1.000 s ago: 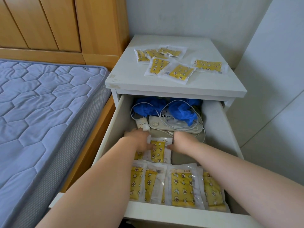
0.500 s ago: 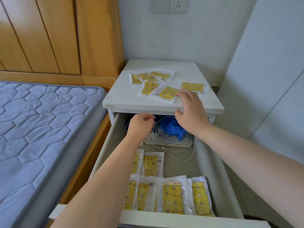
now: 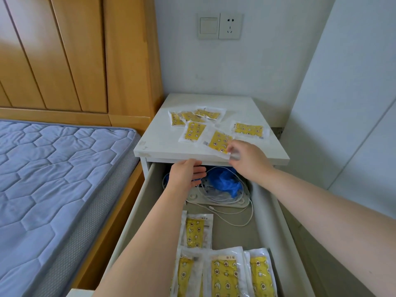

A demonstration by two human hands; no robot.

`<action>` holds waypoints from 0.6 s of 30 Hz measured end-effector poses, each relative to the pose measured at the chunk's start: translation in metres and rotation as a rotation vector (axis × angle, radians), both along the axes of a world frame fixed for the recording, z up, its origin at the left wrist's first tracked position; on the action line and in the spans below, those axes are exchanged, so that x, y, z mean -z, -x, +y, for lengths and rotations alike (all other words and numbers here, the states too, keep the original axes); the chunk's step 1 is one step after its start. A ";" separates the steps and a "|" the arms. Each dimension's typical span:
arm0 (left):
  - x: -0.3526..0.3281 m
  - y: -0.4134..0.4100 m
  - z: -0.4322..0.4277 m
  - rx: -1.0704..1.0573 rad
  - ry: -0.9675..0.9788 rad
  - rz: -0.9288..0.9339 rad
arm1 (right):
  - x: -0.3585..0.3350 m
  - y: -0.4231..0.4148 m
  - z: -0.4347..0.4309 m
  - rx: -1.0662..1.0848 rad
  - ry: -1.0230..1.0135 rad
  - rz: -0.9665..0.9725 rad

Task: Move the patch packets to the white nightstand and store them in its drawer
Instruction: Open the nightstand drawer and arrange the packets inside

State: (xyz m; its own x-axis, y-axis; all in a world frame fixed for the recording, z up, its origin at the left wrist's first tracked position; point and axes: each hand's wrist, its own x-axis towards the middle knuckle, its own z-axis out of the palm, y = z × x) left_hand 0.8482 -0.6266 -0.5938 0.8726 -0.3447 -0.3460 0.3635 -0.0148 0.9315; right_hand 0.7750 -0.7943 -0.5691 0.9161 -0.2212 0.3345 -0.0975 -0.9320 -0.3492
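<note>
At the nightstand (image 3: 162, 146) edge, right hand (image 3: 249, 162) pinches a patch packet (image 3: 217, 140); left hand (image 3: 185, 175) fingers straight.

packets (image 3: 194, 130) on nightstand (image 3: 154, 146), bed (image 3: 53, 168) left

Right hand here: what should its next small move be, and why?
Probably the right hand should lift the packet it pinches at the corner off the nightstand and lower it into the open drawer, where other packets already lie; the left hand is open beneath.
</note>
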 end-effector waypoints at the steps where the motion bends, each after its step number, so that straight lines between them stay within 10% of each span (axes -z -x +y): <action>1: -0.001 0.001 -0.001 0.014 0.028 0.026 | -0.001 0.000 0.000 -0.005 0.030 -0.010; 11: -0.013 0.003 -0.008 -0.032 0.115 0.053 | -0.012 0.023 0.005 -0.251 0.097 -0.042; 18: -0.004 0.006 -0.010 0.055 0.065 0.003 | -0.018 -0.021 -0.057 0.242 0.002 0.229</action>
